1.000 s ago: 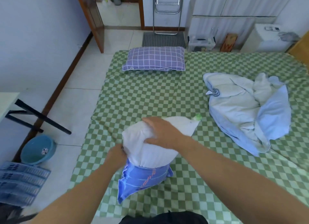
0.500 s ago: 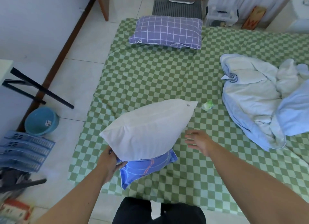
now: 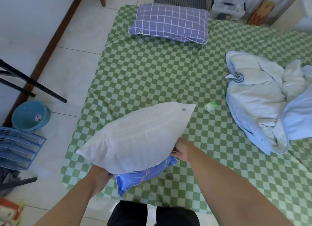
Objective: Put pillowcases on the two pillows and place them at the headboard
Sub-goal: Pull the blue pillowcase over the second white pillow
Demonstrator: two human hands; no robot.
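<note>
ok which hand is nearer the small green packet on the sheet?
Right. The right hand is at the white pillow's near right edge, below-left of the green packet. The left hand grips the pillow's bottom-left end, farther off.

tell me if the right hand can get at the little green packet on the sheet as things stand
Probably yes. The right hand sits at the white pillow's right edge, and the green packet lies beyond it on bare checked sheet, nothing between, though it would have to leave the pillow.
</note>
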